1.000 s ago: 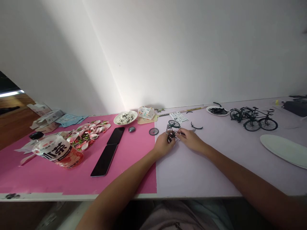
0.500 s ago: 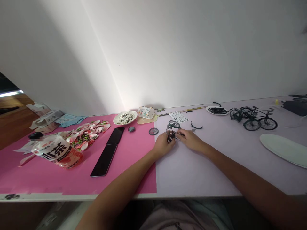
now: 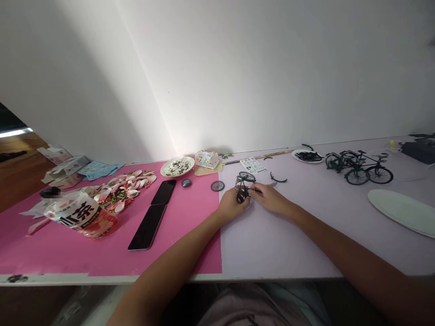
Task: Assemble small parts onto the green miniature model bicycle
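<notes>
A dark, partly built model bicycle (image 3: 247, 177) is held up over the table's lilac part, one spoked wheel at its far end. My left hand (image 3: 232, 204) is closed round its near end and hides part of the frame. Close against it, my right hand (image 3: 272, 199) pinches a small dark part at the bicycle; its shape is mostly covered by the fingers. A loose spoked wheel (image 3: 217, 186) lies to the left of my hands. Beyond my right hand lies a curved dark piece (image 3: 278, 179), with a printed parts sheet (image 3: 253, 165) farther back.
Finished model bicycles (image 3: 369, 174) stand at right, near a white oval plate (image 3: 404, 210). Dark parts fill a small plate (image 3: 294, 155). At left are a folding phone (image 3: 147, 226), a drink bottle (image 3: 81, 217), a pile of pink-and-white pieces (image 3: 118, 192) and a bowl (image 3: 163, 171).
Almost nothing differs. Both hands stay at the model bicycle, with only a very slight shift of the fingers.
</notes>
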Tool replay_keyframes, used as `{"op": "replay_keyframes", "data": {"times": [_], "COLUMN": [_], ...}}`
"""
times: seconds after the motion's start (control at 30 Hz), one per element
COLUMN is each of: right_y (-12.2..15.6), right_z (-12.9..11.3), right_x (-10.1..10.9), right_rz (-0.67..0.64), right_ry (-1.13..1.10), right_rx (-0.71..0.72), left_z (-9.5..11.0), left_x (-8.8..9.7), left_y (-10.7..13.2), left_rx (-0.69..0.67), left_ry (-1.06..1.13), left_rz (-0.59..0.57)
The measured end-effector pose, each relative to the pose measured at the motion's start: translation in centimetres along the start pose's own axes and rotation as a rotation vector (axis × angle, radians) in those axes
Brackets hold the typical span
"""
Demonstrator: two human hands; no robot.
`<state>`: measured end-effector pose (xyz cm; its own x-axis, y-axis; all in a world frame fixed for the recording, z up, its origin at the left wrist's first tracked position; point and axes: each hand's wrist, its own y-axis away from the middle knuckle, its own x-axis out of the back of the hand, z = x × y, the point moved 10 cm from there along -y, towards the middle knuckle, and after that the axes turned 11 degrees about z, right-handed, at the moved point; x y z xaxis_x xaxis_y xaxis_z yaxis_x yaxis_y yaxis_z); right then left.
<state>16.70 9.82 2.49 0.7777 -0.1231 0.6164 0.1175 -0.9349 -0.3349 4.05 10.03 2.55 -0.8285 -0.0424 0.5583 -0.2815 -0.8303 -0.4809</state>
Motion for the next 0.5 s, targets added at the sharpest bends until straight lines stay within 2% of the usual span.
{"op": "replay_keyframes", "data": {"times": [0.17, 0.5], "right_y": [-0.03, 0.12], "right_z": [0.05, 0.02], "right_x": [-0.03, -0.11], "right_rz": [-0.001, -0.021], "right_ry": [-0.006, 0.002], "right_rx": [0.013, -0.007], "left_z": [-0.24, -0.14], "left_x": [-0.13, -0.14], "left_y": [-0.04, -0.09], "left_rx": [0.034, 0.019], "left_ry": [-0.022, 0.001], "left_rz": [-0.019, -0.012]}}
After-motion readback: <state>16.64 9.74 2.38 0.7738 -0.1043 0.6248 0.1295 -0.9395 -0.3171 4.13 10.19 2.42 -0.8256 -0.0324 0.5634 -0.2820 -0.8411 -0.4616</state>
